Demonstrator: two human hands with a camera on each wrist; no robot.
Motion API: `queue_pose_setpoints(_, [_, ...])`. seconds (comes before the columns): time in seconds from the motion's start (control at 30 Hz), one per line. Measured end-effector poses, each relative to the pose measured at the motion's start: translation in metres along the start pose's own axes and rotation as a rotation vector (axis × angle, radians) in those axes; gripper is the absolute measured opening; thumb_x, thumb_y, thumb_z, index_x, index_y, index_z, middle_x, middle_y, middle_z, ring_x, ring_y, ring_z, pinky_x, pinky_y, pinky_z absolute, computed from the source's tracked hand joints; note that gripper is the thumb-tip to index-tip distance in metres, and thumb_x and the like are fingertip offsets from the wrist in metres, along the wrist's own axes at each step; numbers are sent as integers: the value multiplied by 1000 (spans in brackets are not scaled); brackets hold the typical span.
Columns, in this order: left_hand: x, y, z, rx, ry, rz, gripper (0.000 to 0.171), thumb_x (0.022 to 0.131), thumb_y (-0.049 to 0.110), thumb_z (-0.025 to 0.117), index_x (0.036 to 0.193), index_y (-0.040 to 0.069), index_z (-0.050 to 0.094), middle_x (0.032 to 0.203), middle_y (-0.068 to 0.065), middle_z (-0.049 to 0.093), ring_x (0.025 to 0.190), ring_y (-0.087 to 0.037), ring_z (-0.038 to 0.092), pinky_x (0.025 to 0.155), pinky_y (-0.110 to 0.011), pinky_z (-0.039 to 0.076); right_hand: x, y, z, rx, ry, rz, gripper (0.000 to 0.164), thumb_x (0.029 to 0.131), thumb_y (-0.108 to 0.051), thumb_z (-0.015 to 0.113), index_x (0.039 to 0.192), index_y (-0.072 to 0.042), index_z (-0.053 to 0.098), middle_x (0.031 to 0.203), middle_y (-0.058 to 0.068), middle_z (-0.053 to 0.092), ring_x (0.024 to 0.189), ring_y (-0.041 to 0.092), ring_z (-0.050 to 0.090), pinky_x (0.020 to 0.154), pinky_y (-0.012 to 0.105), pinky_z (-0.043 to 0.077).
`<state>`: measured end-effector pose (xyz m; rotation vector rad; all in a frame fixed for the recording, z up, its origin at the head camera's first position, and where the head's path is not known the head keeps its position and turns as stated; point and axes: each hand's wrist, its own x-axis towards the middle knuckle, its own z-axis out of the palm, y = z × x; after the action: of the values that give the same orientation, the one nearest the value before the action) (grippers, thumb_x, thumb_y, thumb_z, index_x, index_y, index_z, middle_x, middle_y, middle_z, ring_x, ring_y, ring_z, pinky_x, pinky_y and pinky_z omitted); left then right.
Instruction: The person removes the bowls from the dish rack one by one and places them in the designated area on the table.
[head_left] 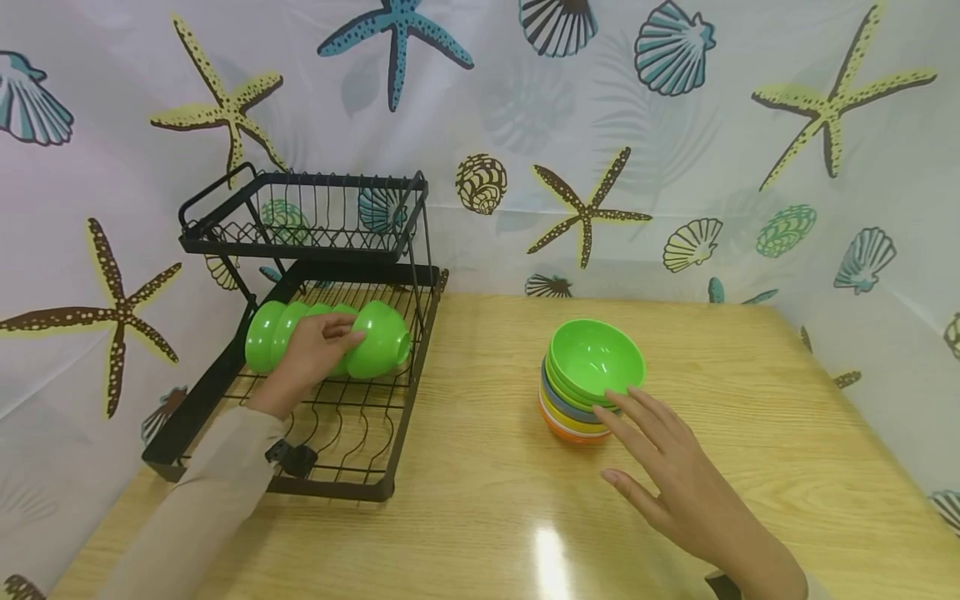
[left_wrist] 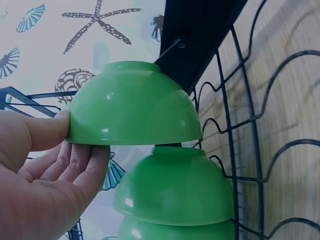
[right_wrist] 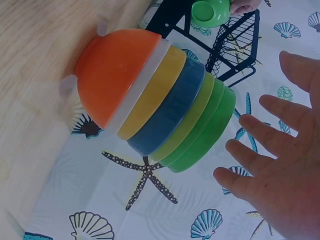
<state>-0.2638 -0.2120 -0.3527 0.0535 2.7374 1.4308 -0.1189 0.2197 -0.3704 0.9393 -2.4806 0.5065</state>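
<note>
Your left sleeve (head_left: 202, 500) lay closest, and beyond it your left hand (head_left: 311, 350) pinched a green bowl (head_left: 377, 340) at the rim, thumb outside and fingers tucked at the edge. That bowl sat on its side just right of the grip, over the lower tier of the rack (head_left: 352, 489); whether it rested on the wires you could not tell. Left of the grip, a row of green bowls (head_left: 258, 342) stood on edge. Good handling seemed to call for a light, sure pinch with the mouth squared to the row, since the next bowl's foot was just beside it and a swing could have knocked it. A slow, straight movement looked safest, as the wire loops might have caught the lip.

Well to the right of that grip, your right hand (head_left: 678, 483) held nothing, its fingers spread near a stack of bowls (head_left: 585, 379) on the table (head_left: 480, 492).

Your gripped bowl looked glossy, smooth and plain, its narrow foot facing right, away from your fingers. The stack ran from greens at the top through blue, yellow and white to orange.
</note>
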Motion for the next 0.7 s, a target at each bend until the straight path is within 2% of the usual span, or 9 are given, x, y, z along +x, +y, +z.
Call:
queue_pose_setpoints(0.33, [-11,13,-4,0,1,10,51,98,22,57,141,-1,43,137,-27,48,127,-39,47,102,-49,45,1,-1,0,8,-3,7,58,98,-48,46,142,-11,46,148,10,41,137,37,33,118,39,19])
queue_pose_setpoints(0.53, [-19,23,-8,39,5,51,49,97,23,59,138,-1,47,129,-24,56,121,-38,53,97,-48,49,1,0,1,3,13,-1,58,99,-50,43,142,-11,47,147,11,41,136,37,34,117,40,20])
queue_pose_setpoints(0.7, [-31,33,-6,68,-10,111,44,96,20,59,133,-2,51,120,-24,60,114,-37,58,93,-46,52,0,-1,1,9,10,2,58,98,-48,46,142,-11,46,147,10,41,136,37,33,118,39,19])
